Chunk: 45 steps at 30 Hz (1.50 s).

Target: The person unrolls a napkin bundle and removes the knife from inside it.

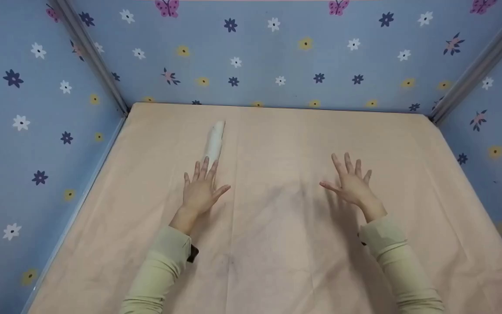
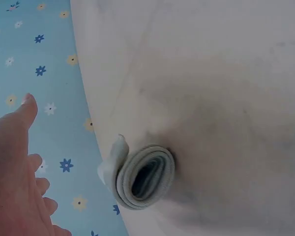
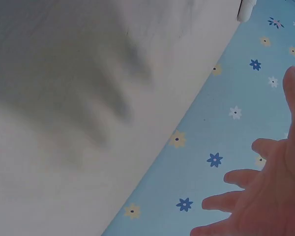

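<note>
A pale grey-green piece of fabric, rolled into a tube (image 1: 215, 138), lies lengthwise on the left half of the table. Its spiral end, with a loose flap beside it, faces the left wrist camera (image 2: 146, 178). My left hand (image 1: 199, 192) is held over the table with fingers spread, and its fingertips overlap the near end of the roll in the head view. In the left wrist view that hand stands apart from the fabric. My right hand (image 1: 354, 187) hovers farther right, fingers spread, holding nothing, its shadow falling on the table.
A peach-coloured cloth with creases covers the table (image 1: 273, 244). Blue panels with a flower print rise behind (image 1: 259, 56) and at both sides. Grey posts stand at the left (image 1: 94, 56) and right (image 1: 477, 65) back corners.
</note>
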Tool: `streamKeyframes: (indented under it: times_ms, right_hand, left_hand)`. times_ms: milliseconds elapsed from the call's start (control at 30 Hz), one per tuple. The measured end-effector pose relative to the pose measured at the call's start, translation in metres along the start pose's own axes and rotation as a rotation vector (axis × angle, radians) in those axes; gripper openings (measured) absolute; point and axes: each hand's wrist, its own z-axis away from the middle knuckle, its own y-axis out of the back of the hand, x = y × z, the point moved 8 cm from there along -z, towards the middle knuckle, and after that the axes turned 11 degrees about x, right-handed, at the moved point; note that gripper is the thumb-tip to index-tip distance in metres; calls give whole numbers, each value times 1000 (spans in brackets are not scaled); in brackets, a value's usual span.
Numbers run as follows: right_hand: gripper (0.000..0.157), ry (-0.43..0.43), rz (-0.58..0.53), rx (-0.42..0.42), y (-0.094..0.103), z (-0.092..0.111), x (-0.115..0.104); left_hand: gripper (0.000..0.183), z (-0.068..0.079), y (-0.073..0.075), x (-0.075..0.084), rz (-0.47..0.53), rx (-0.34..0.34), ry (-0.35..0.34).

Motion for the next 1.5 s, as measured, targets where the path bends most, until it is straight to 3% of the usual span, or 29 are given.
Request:
streamKeyframes:
  times_ms: [267, 633, 1233, 1500]
  right_hand:
    - [90, 29, -30, -2, -10, 5, -8]
    - [88, 72, -21, -10, -26, 11, -22]
    - [81, 124, -7, -19, -55, 16, -45]
    - [79, 169, -53, -30, -65, 18, -59]
  left_hand:
    - [75, 13, -1, -8, 48, 31, 2]
    - [72, 29, -16, -23, 63, 34, 9]
    - [68, 30, -29, -36, 107, 53, 61]
    - [63, 29, -30, -38, 105, 54, 55]
